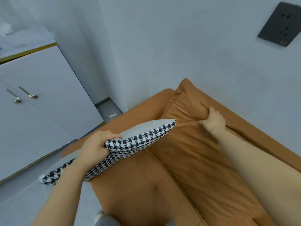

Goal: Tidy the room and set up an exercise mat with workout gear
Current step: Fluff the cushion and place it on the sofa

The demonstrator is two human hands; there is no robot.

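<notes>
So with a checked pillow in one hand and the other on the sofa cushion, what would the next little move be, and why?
Probably setting the checked pillow down against the orange back cushion. The left hand grips the pillow by its edge, holding it above the sofa seat, while the right hand grips the cushion's top, seemingly straightening it, which leaves a spot in front.

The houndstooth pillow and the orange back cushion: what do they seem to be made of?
Houndstooth pillow: apparently woven fabric, its black-and-white check showing a coarse weave; the upper face is plain grey, smoother cloth. Orange back cushion: looks like matte suede-like or faux-leather upholstery, soft enough to pucker where the right hand grips it; which one is unclear.
</notes>
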